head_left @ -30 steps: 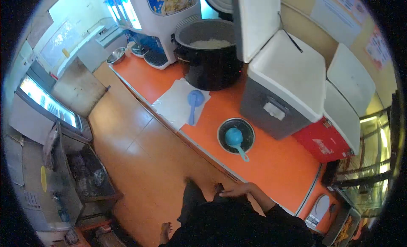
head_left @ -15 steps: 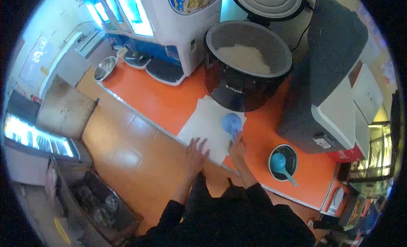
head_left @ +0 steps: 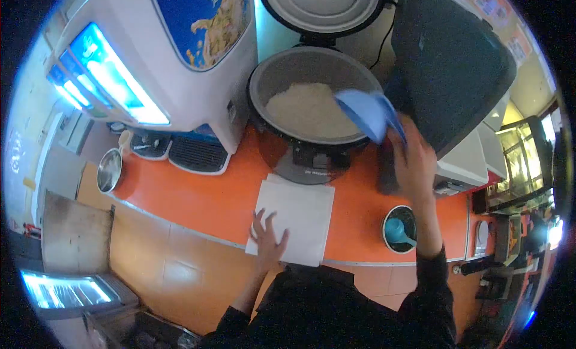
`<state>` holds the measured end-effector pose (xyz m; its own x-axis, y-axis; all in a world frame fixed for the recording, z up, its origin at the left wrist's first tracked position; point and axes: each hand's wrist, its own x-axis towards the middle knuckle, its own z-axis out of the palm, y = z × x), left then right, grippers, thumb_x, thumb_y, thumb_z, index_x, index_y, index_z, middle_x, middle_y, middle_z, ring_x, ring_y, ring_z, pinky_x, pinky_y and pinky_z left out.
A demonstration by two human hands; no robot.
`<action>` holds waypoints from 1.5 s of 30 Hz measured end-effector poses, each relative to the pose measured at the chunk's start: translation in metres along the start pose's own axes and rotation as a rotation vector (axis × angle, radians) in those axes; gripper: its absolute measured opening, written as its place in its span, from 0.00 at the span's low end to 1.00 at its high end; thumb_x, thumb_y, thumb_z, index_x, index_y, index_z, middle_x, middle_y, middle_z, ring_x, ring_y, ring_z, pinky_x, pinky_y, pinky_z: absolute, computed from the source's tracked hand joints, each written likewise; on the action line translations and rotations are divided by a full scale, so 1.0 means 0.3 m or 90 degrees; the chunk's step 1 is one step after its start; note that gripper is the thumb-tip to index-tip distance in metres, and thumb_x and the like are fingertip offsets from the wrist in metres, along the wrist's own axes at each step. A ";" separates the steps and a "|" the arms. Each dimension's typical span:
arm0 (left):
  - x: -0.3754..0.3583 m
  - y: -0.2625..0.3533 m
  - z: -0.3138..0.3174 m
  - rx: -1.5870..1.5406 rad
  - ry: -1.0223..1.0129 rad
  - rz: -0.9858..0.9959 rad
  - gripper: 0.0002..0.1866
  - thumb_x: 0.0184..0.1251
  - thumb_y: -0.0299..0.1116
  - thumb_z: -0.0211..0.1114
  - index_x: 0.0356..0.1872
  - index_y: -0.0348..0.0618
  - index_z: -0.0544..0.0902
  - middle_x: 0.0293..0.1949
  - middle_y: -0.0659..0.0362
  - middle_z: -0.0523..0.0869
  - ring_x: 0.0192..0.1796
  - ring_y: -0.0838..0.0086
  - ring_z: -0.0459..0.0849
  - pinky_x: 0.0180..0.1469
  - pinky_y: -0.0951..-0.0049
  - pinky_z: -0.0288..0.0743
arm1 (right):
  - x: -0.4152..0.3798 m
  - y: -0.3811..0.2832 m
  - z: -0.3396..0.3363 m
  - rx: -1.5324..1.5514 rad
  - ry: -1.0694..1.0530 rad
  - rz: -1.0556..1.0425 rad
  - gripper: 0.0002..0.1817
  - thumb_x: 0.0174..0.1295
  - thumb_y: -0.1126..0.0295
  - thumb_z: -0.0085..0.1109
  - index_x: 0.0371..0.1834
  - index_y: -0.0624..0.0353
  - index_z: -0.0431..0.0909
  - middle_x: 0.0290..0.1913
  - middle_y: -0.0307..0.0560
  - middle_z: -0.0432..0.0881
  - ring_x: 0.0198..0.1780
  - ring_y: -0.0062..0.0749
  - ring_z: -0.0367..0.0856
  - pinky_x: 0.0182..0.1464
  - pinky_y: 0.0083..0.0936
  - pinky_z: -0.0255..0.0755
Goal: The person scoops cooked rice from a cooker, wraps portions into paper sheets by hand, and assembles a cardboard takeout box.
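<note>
My right hand [head_left: 414,160] grips a blue scoop [head_left: 367,112], blurred by motion, over the right side of an open black cooker [head_left: 312,166]. Pale rice [head_left: 312,112] fills part of the cooker's pot. White paper sheets [head_left: 300,217] lie on the orange counter [head_left: 204,199] in front of the cooker. On their left edge rests my left hand [head_left: 269,238], its fingers spread and nothing held. To the right, a teal ladle [head_left: 396,230] stands in a round metal bowl [head_left: 386,242].
A white dispenser [head_left: 180,91] with drip trays [head_left: 198,154] stands left of the cooker. A metal bowl [head_left: 110,170] sits at the counter's left end. A large grey appliance [head_left: 450,61] rises at the right. The cooker's lid [head_left: 324,7] is raised behind it.
The blue scoop has risen from the paper to the cooker's pot in my right hand. My left hand has moved onto the paper. The camera view has shifted.
</note>
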<state>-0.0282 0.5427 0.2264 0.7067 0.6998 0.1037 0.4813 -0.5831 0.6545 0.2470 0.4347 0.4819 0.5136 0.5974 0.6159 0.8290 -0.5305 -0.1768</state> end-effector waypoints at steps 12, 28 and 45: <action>0.477 0.311 -0.066 -0.265 0.196 0.226 0.49 0.62 0.51 0.64 0.69 0.34 0.41 0.68 0.42 0.40 0.72 0.49 0.36 0.69 0.41 0.30 | 0.499 0.078 0.917 -0.374 -0.412 -0.470 0.06 0.56 0.69 0.56 0.31 0.53 0.84 0.35 0.45 0.85 0.37 0.43 0.85 0.38 0.39 0.78; 0.480 0.317 -0.073 -0.387 0.195 0.168 0.50 0.56 0.46 0.69 0.68 0.37 0.42 0.68 0.40 0.41 0.72 0.43 0.35 0.68 0.35 0.30 | 0.396 -0.132 0.752 -0.261 -0.857 -0.425 0.14 0.57 0.63 0.56 0.42 0.58 0.79 0.40 0.52 0.84 0.44 0.48 0.83 0.44 0.43 0.77; 0.484 0.321 -0.037 -0.421 0.252 0.148 0.48 0.53 0.52 0.69 0.64 0.41 0.47 0.64 0.48 0.48 0.71 0.53 0.41 0.68 0.46 0.44 | 0.386 -0.065 0.814 -0.278 -0.404 -0.317 0.10 0.57 0.69 0.54 0.40 0.62 0.78 0.34 0.56 0.82 0.35 0.41 0.86 0.34 0.38 0.79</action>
<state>0.1150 0.5926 0.3129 0.4552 0.7573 0.4683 -0.1496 -0.4534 0.8786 0.3445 0.6611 0.3691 0.2513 0.9677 -0.0174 0.8963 -0.2259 0.3815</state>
